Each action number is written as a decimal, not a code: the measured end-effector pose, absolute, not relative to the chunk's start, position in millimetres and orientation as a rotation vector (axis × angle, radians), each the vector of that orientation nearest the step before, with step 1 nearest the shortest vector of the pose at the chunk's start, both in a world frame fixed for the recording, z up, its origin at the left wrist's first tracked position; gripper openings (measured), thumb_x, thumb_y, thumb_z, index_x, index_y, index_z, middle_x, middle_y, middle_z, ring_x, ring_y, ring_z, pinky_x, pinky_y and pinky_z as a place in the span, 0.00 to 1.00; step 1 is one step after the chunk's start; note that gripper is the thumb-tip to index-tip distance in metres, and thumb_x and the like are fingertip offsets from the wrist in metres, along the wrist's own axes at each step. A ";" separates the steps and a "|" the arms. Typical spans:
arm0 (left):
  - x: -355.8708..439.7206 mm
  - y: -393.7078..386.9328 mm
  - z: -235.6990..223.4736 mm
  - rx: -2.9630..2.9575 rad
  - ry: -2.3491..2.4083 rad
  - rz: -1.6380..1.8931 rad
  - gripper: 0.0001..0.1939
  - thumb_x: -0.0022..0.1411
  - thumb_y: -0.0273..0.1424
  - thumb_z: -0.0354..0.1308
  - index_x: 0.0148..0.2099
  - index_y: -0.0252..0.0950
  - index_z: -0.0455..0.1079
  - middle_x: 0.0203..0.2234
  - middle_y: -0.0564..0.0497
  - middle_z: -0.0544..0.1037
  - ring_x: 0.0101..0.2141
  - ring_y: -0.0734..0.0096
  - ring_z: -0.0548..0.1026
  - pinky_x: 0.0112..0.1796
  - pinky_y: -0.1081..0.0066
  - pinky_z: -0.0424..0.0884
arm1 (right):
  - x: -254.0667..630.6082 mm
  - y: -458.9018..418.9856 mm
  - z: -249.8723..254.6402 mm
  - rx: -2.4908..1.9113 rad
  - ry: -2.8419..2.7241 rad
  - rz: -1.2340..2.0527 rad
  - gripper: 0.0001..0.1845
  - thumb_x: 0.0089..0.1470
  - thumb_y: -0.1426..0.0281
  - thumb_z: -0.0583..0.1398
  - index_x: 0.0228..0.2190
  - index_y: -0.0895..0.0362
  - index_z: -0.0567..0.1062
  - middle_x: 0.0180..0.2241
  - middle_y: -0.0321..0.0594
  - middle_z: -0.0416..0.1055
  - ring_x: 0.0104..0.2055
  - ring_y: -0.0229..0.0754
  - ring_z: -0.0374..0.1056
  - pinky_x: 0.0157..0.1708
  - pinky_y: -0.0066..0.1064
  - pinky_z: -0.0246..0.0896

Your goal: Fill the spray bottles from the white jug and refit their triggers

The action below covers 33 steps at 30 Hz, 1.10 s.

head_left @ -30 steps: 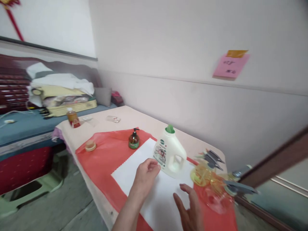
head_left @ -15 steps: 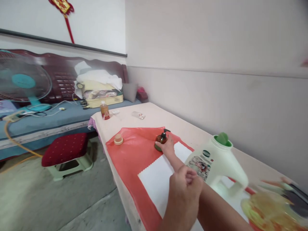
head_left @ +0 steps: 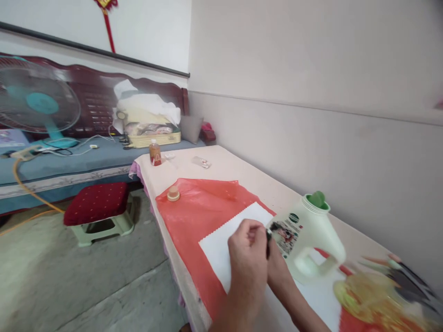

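Observation:
My left hand is closed in front, its fingers curled and pressed together; what they hold, if anything, is hidden. Just behind it, my right hand is closed around the small pump bottle, mostly hidden by the left hand. Only a black part of the pump bottle shows between the hands. Both hands are above a white sheet with a zigzag edge, which lies on red plastic. Close to the right hand stands a pale green jug with a label and a green piece in its mouth.
A beige cap-like piece rests on the red plastic. At the table's far end are an amber bottle and a clear packet. A yellowish translucent bag lies front right. A red stool stands left; the wall borders the right.
My right hand has lifted the pump bottle off the red plastic and drawn it back to my left hand. The view has shifted slightly.

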<state>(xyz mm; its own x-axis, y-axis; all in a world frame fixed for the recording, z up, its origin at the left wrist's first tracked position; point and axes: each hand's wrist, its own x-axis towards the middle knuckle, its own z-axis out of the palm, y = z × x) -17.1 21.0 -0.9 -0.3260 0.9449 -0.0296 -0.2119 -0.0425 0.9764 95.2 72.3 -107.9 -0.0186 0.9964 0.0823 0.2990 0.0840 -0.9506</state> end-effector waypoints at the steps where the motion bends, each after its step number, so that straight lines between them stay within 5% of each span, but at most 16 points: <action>1: -18.3 19.6 -0.4 0.863 1.300 1.597 0.07 0.58 0.35 0.54 0.33 0.38 0.69 0.28 0.48 0.75 0.35 0.62 0.75 0.39 0.67 0.68 | 114.9 51.2 -108.2 -1.404 -1.465 0.996 0.34 0.38 0.59 0.71 0.47 0.53 0.68 0.42 0.43 0.74 0.41 0.51 0.71 0.40 0.44 0.69; 3: -16.8 16.3 0.6 0.899 1.338 1.624 0.06 0.58 0.34 0.55 0.33 0.38 0.69 0.28 0.49 0.75 0.35 0.64 0.74 0.40 0.68 0.68 | 150.4 13.0 -106.0 -1.517 -1.419 0.958 0.43 0.29 0.60 0.73 0.49 0.53 0.66 0.42 0.45 0.74 0.43 0.57 0.71 0.42 0.48 0.67; 7: 3.7 5.4 0.3 1.164 1.233 1.332 0.08 0.57 0.34 0.57 0.38 0.36 0.71 0.35 0.46 0.77 0.39 0.62 0.74 0.43 0.65 0.67 | 191.9 -35.9 -92.3 -1.610 -1.309 0.799 0.41 0.31 0.57 0.70 0.48 0.52 0.66 0.45 0.46 0.73 0.47 0.58 0.68 0.46 0.48 0.64; 13: 47.2 -17.9 -12.2 1.617 0.995 0.912 0.34 0.53 0.42 0.63 0.61 0.40 0.64 0.58 0.43 0.68 0.58 0.51 0.63 0.56 0.59 0.58 | 204.6 -57.2 -85.5 -1.609 -1.456 0.789 0.38 0.32 0.56 0.70 0.47 0.50 0.69 0.42 0.44 0.73 0.44 0.57 0.69 0.42 0.48 0.66; 17: 60.5 -21.5 -18.8 1.756 1.026 0.848 0.20 0.60 0.44 0.56 0.50 0.38 0.72 0.45 0.44 0.76 0.47 0.55 0.71 0.49 0.62 0.64 | 208.5 -61.3 -87.2 -1.455 -1.390 0.952 0.48 0.31 0.55 0.72 0.54 0.48 0.63 0.50 0.46 0.69 0.50 0.58 0.66 0.47 0.50 0.64; 20: 58.0 -19.8 -20.9 1.601 1.032 0.920 0.18 0.62 0.44 0.55 0.45 0.37 0.73 0.34 0.48 0.78 0.37 0.61 0.73 0.39 0.67 0.67 | 215.0 -59.0 -82.6 -1.078 -1.153 1.316 0.39 0.43 0.50 0.67 0.53 0.49 0.64 0.55 0.47 0.67 0.56 0.54 0.63 0.53 0.47 0.60; 23: 52.0 -18.3 -22.5 1.309 0.924 1.106 0.19 0.62 0.44 0.55 0.46 0.34 0.72 0.39 0.46 0.78 0.40 0.61 0.74 0.41 0.68 0.68 | 216.3 -56.6 -75.3 -0.840 -0.785 1.627 0.27 0.54 0.47 0.57 0.49 0.51 0.69 0.53 0.47 0.69 0.54 0.51 0.65 0.52 0.44 0.59; 26: 48.4 -18.2 -22.3 1.091 0.846 1.265 0.18 0.61 0.43 0.57 0.44 0.33 0.71 0.44 0.42 0.77 0.44 0.59 0.74 0.44 0.66 0.68 | 207.7 -60.4 -69.6 -0.580 -0.518 1.986 0.30 0.57 0.46 0.53 0.50 0.54 0.71 0.52 0.47 0.71 0.49 0.51 0.69 0.47 0.44 0.63; 33: 37.7 -17.9 -13.0 0.959 0.663 1.122 0.15 0.54 0.39 0.65 0.38 0.35 0.70 0.44 0.41 0.78 0.43 0.55 0.75 0.42 0.63 0.69 | 187.1 -70.7 -75.1 -0.565 -0.253 2.170 0.29 0.54 0.47 0.58 0.44 0.57 0.76 0.40 0.44 0.77 0.37 0.44 0.73 0.30 0.29 0.64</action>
<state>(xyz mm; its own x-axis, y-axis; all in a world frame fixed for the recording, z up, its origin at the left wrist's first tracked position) 37.7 -17.9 -13.0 0.3202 0.9471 0.0214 -0.4383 0.1281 0.8896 187.1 -70.7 -75.1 -0.5311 0.7901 -0.3061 -0.6984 -0.6128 -0.3698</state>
